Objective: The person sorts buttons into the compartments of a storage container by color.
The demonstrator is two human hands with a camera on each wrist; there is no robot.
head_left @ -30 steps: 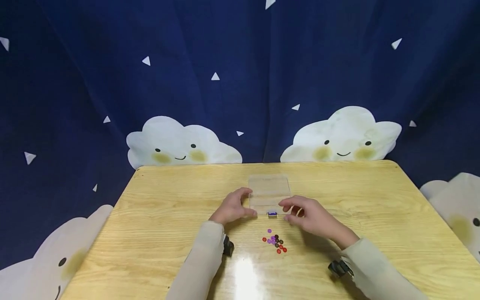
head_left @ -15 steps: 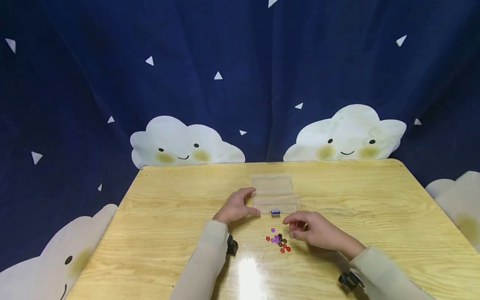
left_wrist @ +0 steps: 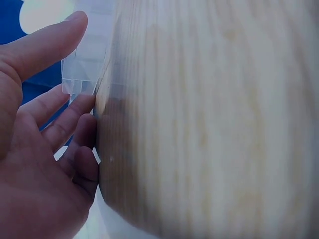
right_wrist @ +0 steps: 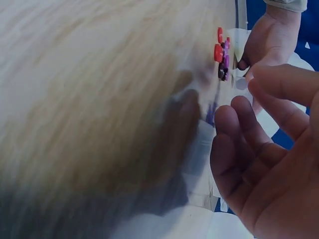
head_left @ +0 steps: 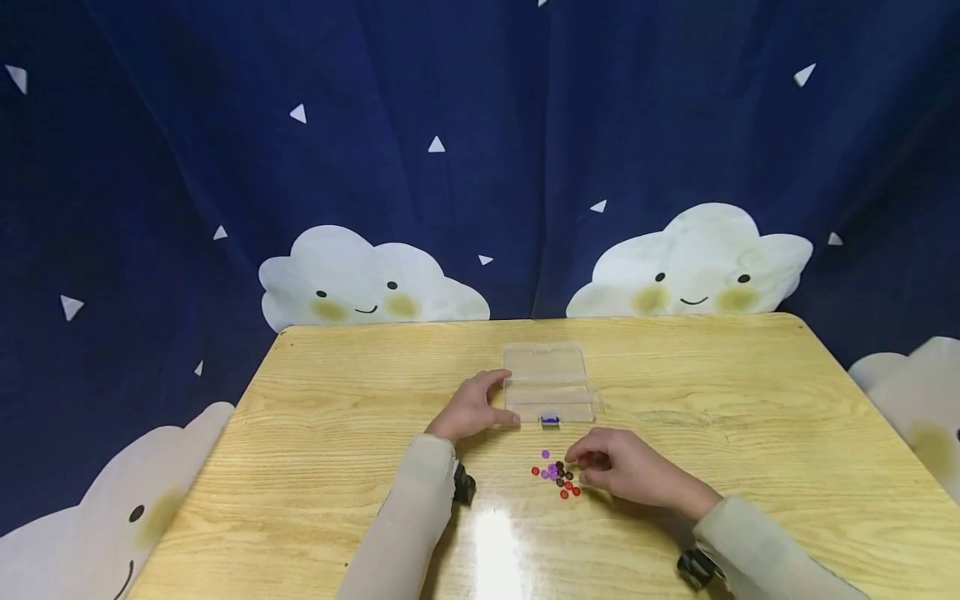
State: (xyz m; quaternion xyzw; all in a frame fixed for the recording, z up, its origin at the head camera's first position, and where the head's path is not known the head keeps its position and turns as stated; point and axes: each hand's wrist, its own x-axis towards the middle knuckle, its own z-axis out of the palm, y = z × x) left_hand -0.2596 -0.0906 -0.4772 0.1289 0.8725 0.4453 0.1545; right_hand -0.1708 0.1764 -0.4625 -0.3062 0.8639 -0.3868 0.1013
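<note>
Beads [head_left: 557, 478]: just left of right hand [head_left: 626, 475], fingers curled, empty. Left hand [head_left: 471, 410] grasps box [head_left: 550, 385] beyond.

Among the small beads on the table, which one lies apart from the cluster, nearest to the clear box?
The single purple bead: it lies alone at the cluster's far edge, toward the clear box. The other red, purple and dark beads are bunched together by the right hand.
</note>
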